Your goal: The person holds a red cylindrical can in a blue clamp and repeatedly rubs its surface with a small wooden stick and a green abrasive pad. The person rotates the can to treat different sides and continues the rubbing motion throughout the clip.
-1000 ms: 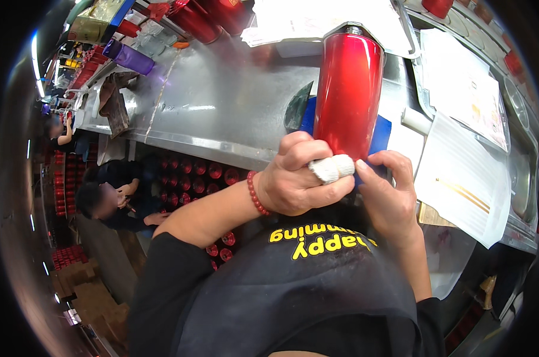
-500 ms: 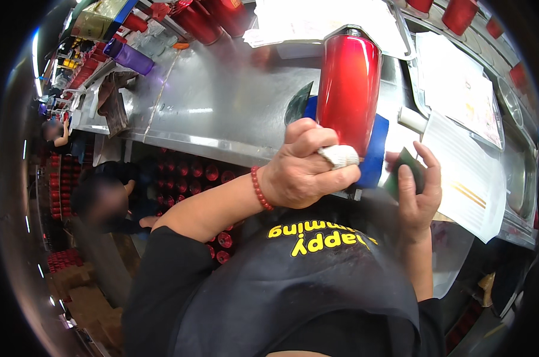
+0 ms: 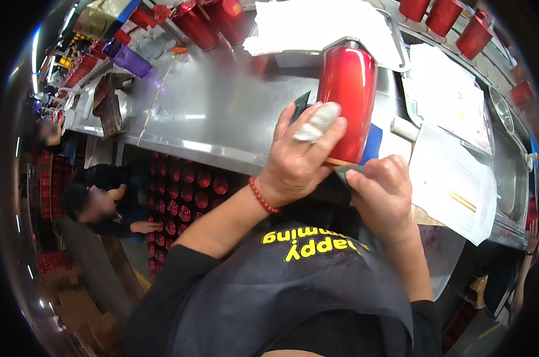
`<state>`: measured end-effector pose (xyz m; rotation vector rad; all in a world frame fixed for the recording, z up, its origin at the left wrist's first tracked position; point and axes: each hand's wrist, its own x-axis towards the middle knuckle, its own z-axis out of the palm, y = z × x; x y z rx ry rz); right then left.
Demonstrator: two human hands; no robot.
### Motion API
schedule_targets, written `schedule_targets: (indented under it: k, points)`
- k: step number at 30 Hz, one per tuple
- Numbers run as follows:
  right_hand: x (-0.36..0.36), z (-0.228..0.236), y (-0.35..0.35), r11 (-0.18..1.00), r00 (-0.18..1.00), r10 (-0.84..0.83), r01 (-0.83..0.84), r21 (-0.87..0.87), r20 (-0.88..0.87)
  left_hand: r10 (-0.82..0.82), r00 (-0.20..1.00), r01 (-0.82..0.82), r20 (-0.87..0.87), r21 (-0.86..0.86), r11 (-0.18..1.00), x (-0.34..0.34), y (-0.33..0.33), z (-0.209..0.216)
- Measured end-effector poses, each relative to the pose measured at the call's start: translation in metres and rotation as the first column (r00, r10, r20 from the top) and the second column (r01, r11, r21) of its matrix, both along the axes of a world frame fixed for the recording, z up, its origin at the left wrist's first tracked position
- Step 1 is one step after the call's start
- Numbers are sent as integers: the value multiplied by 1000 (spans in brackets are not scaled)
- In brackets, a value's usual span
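Observation:
A glossy red metal cylinder [image 3: 348,98] lies with its near end toward me at the bench edge, over a blue sheet [image 3: 373,143]. My left hand [image 3: 296,154], a white wrap on one finger, is closed against its left side near that end. My right hand [image 3: 384,193] pinches a dark green sheet [image 3: 342,171], which looks like an abrasive pad or paper, at the cylinder's near rim. The fingers partly hide the sheet. Another dark green piece [image 3: 302,106] stands just beyond my left fingers.
The steel bench [image 3: 204,107] carries white papers [image 3: 448,89], a white roll [image 3: 405,128], a brown cloth [image 3: 107,106] and a purple bottle [image 3: 127,58]. Red cylinders stand on a conveyor [image 3: 427,35] behind. At left, a co-worker [image 3: 100,202] reaches over several red cylinders below bench level [image 3: 186,196].
My right hand has moved left with the green sheet to the cylinder's near rim. My left hand has shifted from the near end onto its left side. The co-worker's hand has moved over the lower cylinders.

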<state>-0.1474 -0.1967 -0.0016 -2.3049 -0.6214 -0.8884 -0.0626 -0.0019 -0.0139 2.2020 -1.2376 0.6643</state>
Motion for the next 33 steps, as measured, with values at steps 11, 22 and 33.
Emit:
schedule_targets:
  k: [11, 22, 33]
  points:
    - [2, -11, -6, 994, 998, 64, -63, 94, -13, -48, 970, 18, -237, -128, 992, 3, 15, -26]
    - [0, -12, -14, 992, 996, 84, -82, 95, -21, -12, 999, 7, 48, 105, 994, 3, 1, 7]
    - [29, -8, -20, 609, 776, 229, 357, 709, -587, -133, 955, 118, -264, -71, 990, 35, 12, -1]
